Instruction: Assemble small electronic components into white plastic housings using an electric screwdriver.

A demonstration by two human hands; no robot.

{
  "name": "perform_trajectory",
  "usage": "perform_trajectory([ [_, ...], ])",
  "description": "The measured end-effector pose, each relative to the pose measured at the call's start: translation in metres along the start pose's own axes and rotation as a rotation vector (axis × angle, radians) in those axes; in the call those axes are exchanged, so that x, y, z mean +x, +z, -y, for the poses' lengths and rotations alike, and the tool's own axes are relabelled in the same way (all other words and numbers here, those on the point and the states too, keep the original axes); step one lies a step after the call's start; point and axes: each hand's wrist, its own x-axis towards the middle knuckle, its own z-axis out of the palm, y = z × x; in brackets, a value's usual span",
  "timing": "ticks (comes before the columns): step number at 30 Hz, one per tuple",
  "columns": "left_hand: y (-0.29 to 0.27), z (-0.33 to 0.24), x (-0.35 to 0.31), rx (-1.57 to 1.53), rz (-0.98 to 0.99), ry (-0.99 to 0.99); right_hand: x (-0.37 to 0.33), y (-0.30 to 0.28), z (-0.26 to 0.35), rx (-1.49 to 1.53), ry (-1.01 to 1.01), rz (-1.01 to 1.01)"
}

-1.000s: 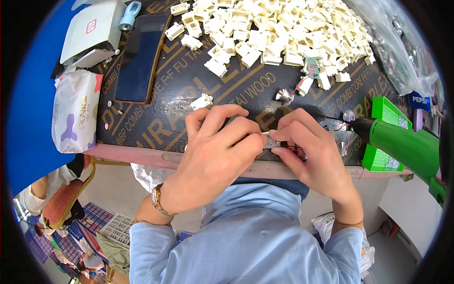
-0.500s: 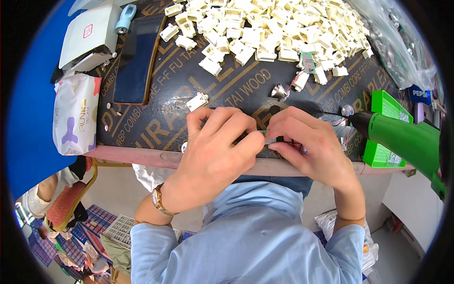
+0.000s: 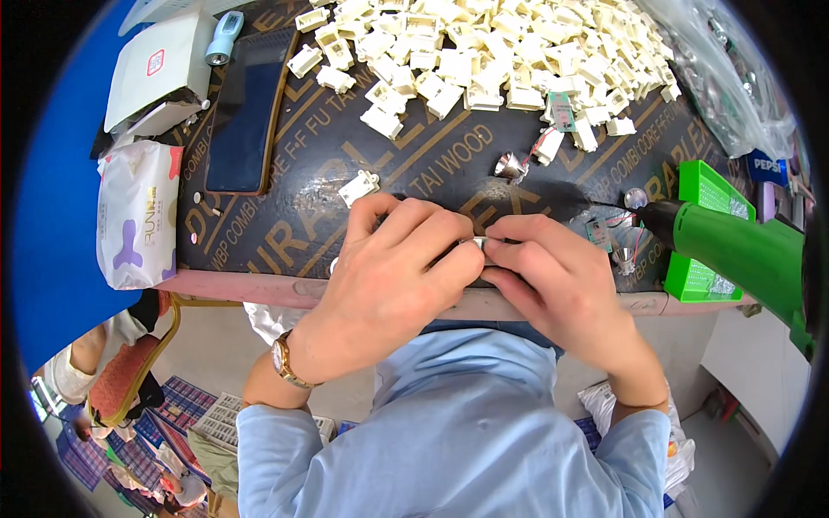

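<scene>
My left hand (image 3: 393, 272), with a watch (image 3: 283, 361) on its wrist, and my right hand (image 3: 561, 285) meet at the table's near edge. Fingers of both are closed round a small white plastic part (image 3: 478, 243), mostly hidden by the fingertips. Just beyond my left hand lies a loose white plastic housing (image 3: 359, 187). To the right of my right hand are a small green circuit board (image 3: 598, 233) and a silvery reflector cup (image 3: 623, 260) with thin red wires. Another reflector cup (image 3: 511, 167), wired to a white housing (image 3: 547, 145), lies farther back.
A big heap of white housings (image 3: 484, 56) covers the back. At right, a green tool (image 3: 734, 250) points inward across green trays (image 3: 691, 278). On the left are a phone (image 3: 246, 121), a tissue pack (image 3: 138, 216), a white box (image 3: 155, 73) and a small light-blue torch (image 3: 224, 39).
My right fingers have closed in against my left ones, covering the green piece and dark wires that showed between them. The circuit board beside my right hand has come into view.
</scene>
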Motion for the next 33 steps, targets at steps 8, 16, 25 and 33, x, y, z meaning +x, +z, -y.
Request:
perform_trajectory([
  [8,-0.0019,0.0042,-0.0014,0.049,0.005,0.042,0.0005,-0.0045,-0.0047,0.234,0.119,0.029],
  [16,-0.0061,0.0024,0.0014,-0.048,0.071,-0.022,-0.0020,-0.0011,-0.0023,0.130,0.033,-0.012],
  [25,-0.0063,0.0013,0.0022,-0.111,0.030,-0.058,-0.0071,-0.0030,-0.0029,0.028,-0.025,0.003],
  [33,-0.0035,0.0053,0.0020,-0.136,-0.001,-0.046,-0.0027,-0.0049,-0.0080,-0.171,-0.186,0.024],
])
